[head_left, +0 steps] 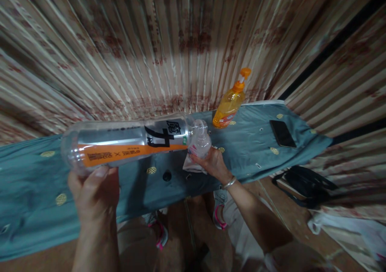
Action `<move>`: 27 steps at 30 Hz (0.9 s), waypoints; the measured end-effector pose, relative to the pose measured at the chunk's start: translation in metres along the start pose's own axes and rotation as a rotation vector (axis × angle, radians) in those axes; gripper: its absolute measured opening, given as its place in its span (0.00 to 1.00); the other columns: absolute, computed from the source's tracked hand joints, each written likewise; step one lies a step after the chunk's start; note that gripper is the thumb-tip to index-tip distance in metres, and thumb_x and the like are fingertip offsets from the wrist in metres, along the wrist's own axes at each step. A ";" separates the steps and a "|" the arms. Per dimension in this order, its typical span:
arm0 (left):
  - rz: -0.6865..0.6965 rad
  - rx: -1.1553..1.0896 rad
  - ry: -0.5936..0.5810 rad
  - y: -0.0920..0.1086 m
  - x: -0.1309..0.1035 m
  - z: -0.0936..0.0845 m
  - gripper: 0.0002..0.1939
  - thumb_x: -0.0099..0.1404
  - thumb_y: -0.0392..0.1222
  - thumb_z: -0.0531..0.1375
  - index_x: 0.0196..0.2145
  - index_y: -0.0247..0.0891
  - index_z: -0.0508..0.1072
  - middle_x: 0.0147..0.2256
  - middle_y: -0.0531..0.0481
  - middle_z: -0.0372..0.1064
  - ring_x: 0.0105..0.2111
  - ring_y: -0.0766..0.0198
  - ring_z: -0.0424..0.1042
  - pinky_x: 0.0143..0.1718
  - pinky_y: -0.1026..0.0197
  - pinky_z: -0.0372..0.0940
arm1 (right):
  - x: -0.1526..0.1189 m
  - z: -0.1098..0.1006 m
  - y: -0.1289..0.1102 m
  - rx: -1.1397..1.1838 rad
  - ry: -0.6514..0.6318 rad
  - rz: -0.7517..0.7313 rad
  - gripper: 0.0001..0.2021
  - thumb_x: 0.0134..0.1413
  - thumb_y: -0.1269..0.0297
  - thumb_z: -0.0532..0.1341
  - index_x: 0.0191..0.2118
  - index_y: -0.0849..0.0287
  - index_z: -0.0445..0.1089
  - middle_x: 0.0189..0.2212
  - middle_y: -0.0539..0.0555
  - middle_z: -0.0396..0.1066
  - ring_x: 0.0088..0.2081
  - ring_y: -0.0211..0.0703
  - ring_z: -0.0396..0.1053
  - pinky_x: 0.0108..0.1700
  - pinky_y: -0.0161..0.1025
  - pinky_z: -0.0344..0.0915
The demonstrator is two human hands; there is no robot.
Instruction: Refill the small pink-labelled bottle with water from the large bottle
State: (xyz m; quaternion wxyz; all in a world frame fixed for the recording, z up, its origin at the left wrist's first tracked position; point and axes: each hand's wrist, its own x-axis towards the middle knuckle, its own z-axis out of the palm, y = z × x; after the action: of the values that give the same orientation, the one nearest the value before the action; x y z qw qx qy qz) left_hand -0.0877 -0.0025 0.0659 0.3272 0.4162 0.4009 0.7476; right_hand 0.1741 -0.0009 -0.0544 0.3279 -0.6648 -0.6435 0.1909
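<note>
A large clear plastic bottle (126,141) with a silver and orange label lies almost level in the air, its base toward the left. My left hand (95,183) is closed round its lower end. The bottle's neck meets the mouth of a small clear bottle (200,141), which stands nearly upright. Closed on that small bottle is my right hand (214,163), with a bracelet at the wrist. A pale cloth (193,166) shows beneath the small bottle. Whether liquid passes between the two bottles I cannot tell.
An orange pump bottle (229,106) stands at the back of the table with the green cloth (247,155). A dark phone (282,133) lies to the right. Near the front edge sits a small black cap (167,176). A pleated curtain (135,54) hangs behind; a black bag (307,183) is below right.
</note>
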 end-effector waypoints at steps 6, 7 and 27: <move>-0.013 -0.025 0.026 0.002 -0.001 0.002 0.15 0.40 0.40 0.69 0.30 0.45 0.82 0.39 0.49 0.80 0.53 0.44 0.76 0.60 0.39 0.70 | 0.001 0.003 0.001 -0.044 0.021 0.026 0.19 0.55 0.56 0.76 0.50 0.54 0.78 0.38 0.60 0.84 0.40 0.58 0.84 0.44 0.54 0.82; -0.013 -0.028 0.035 0.001 -0.001 0.001 0.15 0.40 0.40 0.69 0.30 0.44 0.82 0.39 0.49 0.80 0.53 0.44 0.76 0.59 0.40 0.70 | 0.001 0.003 0.000 -0.046 0.020 0.033 0.19 0.54 0.57 0.76 0.50 0.54 0.78 0.38 0.61 0.84 0.41 0.59 0.84 0.45 0.54 0.82; 0.021 0.021 0.009 -0.001 0.000 -0.001 0.11 0.42 0.43 0.68 0.28 0.45 0.80 0.35 0.49 0.77 0.42 0.49 0.75 0.52 0.41 0.73 | 0.001 -0.001 -0.003 0.027 -0.009 0.062 0.18 0.55 0.55 0.75 0.48 0.56 0.78 0.42 0.62 0.85 0.44 0.60 0.84 0.46 0.54 0.81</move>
State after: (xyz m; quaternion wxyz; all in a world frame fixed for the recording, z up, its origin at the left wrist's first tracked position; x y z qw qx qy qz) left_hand -0.0885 -0.0028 0.0645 0.3131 0.4206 0.4059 0.7486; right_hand 0.1732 -0.0004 -0.0517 0.3279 -0.6788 -0.6216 0.2128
